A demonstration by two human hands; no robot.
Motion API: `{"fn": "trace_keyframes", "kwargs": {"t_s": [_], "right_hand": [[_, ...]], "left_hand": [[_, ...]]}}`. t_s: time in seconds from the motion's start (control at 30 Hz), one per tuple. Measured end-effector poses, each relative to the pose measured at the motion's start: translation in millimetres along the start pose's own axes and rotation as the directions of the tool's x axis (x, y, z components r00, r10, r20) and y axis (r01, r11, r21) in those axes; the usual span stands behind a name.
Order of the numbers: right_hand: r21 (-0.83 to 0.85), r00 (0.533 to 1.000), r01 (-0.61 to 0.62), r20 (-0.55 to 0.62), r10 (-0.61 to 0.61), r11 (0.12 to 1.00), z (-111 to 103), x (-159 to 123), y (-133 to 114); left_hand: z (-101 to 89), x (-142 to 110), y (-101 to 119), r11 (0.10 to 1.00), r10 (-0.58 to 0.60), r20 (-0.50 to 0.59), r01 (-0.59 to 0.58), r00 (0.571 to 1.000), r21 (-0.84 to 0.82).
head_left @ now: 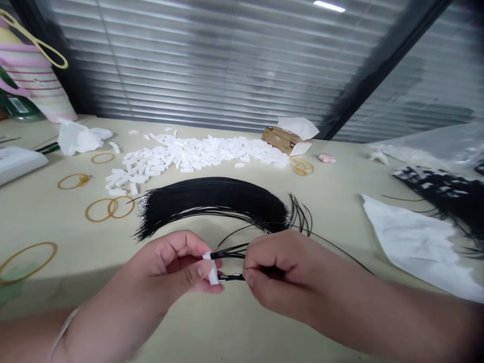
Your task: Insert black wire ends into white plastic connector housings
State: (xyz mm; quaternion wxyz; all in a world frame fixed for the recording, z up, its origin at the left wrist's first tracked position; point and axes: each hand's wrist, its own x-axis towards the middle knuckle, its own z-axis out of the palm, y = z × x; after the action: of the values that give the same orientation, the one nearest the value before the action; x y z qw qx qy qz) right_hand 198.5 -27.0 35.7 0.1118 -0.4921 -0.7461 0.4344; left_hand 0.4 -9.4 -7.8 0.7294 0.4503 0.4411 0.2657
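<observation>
My left hand [168, 264] pinches a small white plastic connector housing [213, 269] between thumb and fingers. Several thin black wires [227, 253] run from that housing toward my right hand [280, 272]. Those fingers are shut on one black wire [231, 277], whose metal-tipped end points at the housing, a small gap apart or nearly touching. Behind my hands lies a large fanned bundle of black wires [212, 201] with silvery tips at its left end. A heap of white connector housings [181, 156] spreads across the table beyond it.
Rubber bands [109, 209] lie on the beige table [234, 322]. A small cardboard box [282, 140] and white tissue [77, 138] sit at the back. White paper [419, 247] and more black wires [442, 199] lie at the right. Window blinds [200, 60] stand behind the table.
</observation>
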Motion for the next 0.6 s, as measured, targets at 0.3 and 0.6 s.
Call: {"fn": "trace_keyframes", "kwargs": {"t_s": [0.3,0.6], "right_hand": [[-0.082,0.994,0.065,-0.085,-0.072,0.994,2.0,1.0,-4.7],[-0.157,0.989,0.086,-0.103,-0.103,0.984,6.8,1.7,-4.4]], "left_hand": [[-0.9,-1.6,-1.4,1.0,-0.011,-0.027,0.012,1.0,0.027],[0.4,-1.1,2.5,1.0,-0.002,0.013,0.002,1.0,0.018]]}}
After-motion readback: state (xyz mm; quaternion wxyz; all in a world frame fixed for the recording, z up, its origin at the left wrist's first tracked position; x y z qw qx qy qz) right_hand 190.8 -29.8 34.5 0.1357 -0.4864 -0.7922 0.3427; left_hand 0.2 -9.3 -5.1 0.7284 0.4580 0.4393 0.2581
